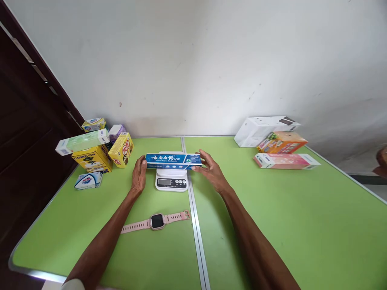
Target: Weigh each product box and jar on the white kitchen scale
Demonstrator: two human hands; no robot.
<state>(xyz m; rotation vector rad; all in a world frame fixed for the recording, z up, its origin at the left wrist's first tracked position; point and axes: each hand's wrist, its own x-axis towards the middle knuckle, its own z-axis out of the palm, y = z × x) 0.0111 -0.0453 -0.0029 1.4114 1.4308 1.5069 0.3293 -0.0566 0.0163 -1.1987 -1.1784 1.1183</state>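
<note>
Head view. Both forearms come in from the near edge: left forearm (105,233) slanting up toward the right, right forearm (254,233) slanting up toward the left, the two converging at mid-table. Pink-strapped smartwatch (157,221) face up on the green table (272,217), between the forearms, left of the metal seam (197,233).

Beyond it, white digital kitchen scale (171,183), display and buttons on the near side. Blue Yunnan Baiyao toothpaste carton (173,160) lies crosswise above the scale's platform, printed side up, between the hands; cannot tell whether it bears on the platform. Left hand (139,175) upright at the left end, palm turned inward, fingers bunched, thumb side by the carton. Right hand (211,171) opened in a wide C around the right end, thumb over the near corner, fingers beyond the end. Firmness of either grip: cannot tell.

Left side, near to far: white-and-blue Safeguard soap box (88,181); yellow "COME ON" box (92,158) with pale green carton (84,141) across its top; yellow box with red lettering (121,150); purple-and-white box (116,132); yellow soap box (94,124).

Right side: pink-and-white carton (286,161), orange box (286,142), white box (261,129) near the wall (193,72).
</note>
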